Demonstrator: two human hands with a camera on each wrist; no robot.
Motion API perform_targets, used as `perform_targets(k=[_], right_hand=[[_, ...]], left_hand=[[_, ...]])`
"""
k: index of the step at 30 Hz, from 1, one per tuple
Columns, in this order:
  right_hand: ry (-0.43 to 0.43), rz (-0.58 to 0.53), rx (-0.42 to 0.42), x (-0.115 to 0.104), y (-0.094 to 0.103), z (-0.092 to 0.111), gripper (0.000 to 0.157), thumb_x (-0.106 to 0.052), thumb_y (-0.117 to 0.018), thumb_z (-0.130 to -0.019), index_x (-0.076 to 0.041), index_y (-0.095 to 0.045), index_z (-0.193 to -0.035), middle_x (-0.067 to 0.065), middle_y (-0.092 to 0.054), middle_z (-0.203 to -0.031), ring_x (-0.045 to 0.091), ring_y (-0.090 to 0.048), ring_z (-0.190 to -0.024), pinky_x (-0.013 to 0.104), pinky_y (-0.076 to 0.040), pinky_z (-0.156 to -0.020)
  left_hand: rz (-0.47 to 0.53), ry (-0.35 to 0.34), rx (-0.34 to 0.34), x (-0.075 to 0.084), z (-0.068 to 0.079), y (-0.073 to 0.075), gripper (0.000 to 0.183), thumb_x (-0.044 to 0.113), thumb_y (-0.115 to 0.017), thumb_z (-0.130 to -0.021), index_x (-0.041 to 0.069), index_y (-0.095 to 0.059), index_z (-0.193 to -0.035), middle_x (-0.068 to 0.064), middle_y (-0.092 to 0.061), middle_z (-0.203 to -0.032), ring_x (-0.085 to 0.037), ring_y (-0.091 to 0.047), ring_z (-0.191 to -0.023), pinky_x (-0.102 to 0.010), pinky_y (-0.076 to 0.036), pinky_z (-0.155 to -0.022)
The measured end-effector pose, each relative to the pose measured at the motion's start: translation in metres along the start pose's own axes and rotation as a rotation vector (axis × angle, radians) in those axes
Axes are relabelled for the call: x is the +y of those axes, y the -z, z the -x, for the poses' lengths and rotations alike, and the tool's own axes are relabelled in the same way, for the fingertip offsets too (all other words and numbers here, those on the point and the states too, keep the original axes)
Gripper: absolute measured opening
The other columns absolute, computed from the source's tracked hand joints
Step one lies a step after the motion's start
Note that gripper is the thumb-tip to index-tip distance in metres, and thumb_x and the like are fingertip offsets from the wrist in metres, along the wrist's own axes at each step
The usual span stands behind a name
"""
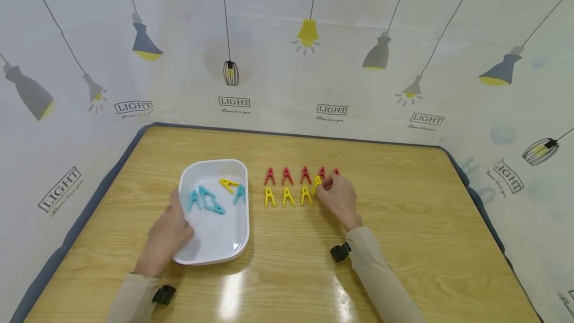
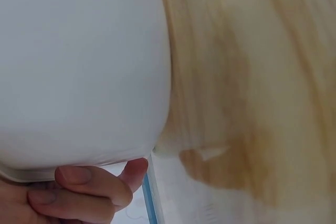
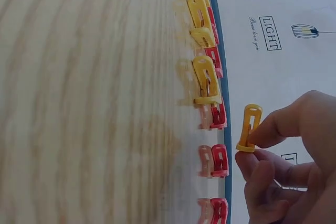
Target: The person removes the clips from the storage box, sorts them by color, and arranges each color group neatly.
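Note:
My right hand (image 1: pixel 338 201) pinches a yellow clothespin (image 3: pixel 250 124) between thumb and fingers, at the right end of a row of three yellow clothespins (image 1: pixel 288 197). Just behind runs a row of several red clothespins (image 1: pixel 287 176), its right end partly covered by this hand. A white tray (image 1: pixel 215 245) stands to the left, and my left hand (image 1: pixel 166 236) grips its left side. In the left wrist view, curled fingers (image 2: pixel 92 187) lie against the tray's edge. Inside the tray are several teal clothespins (image 1: pixel 214 207) and one yellow clothespin (image 1: pixel 229 184).
The wood-grain table (image 1: pixel 287 283) carries everything and has a dark blue edge (image 1: pixel 305 136). Behind and beside it hangs a white wall covering (image 1: pixel 269 29) printed with lamps. A black wrist strap mount (image 1: pixel 341 252) sits at the right sleeve, another (image 1: pixel 164 294) at the left.

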State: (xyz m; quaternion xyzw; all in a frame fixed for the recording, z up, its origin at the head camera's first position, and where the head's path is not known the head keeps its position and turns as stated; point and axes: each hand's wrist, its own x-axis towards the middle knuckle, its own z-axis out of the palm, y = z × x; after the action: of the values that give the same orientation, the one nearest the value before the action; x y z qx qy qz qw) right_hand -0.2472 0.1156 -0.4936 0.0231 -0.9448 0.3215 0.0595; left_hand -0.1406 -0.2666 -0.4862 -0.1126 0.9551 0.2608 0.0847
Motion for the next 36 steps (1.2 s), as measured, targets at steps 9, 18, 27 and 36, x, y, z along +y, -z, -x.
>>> perform_targets(k=[9,18,27,36], right_hand=[[-0.055,0.068,-0.025,0.007,0.000,0.009,0.011,-0.018,-0.065,-0.084,-0.007,-0.068,-0.084,0.008,-0.069,-0.078,0.019,-0.059,-0.065,0.028,-0.043,-0.055],[-0.095,0.119,-0.077,0.008,0.002,0.013,0.012,-0.018,-0.064,-0.087,-0.006,-0.065,-0.086,0.008,-0.065,-0.075,0.016,-0.053,-0.058,0.025,-0.037,-0.048],[-0.085,0.145,-0.136,0.006,0.007,0.017,0.013,-0.019,-0.063,-0.087,-0.006,-0.065,-0.089,0.006,-0.065,-0.075,0.016,-0.054,-0.059,0.025,-0.038,-0.050],[-0.017,0.196,-0.152,-0.013,0.031,0.010,0.022,-0.018,-0.059,-0.091,-0.009,-0.061,-0.071,-0.002,-0.049,-0.056,0.010,-0.038,-0.049,0.023,-0.027,-0.044]], left_hand=[[0.000,-0.011,-0.001,0.000,0.002,0.000,0.093,-0.002,-0.058,-0.084,-0.005,0.001,-0.156,-0.041,-0.050,-0.130,-0.032,-0.061,-0.081,-0.036,-0.051,-0.060],[0.011,-0.020,-0.014,0.000,0.003,0.001,0.094,-0.001,-0.056,-0.085,-0.006,0.005,-0.157,-0.042,-0.046,-0.135,-0.034,-0.061,-0.087,-0.037,-0.052,-0.063],[0.025,-0.022,-0.025,-0.002,0.003,0.000,0.094,-0.001,-0.056,-0.085,-0.007,0.005,-0.156,-0.042,-0.045,-0.136,-0.034,-0.060,-0.088,-0.039,-0.053,-0.066],[0.015,-0.045,-0.006,-0.003,0.001,0.004,0.096,-0.002,-0.059,-0.083,-0.007,0.003,-0.156,-0.042,-0.047,-0.133,-0.035,-0.061,-0.088,-0.040,-0.054,-0.067]])
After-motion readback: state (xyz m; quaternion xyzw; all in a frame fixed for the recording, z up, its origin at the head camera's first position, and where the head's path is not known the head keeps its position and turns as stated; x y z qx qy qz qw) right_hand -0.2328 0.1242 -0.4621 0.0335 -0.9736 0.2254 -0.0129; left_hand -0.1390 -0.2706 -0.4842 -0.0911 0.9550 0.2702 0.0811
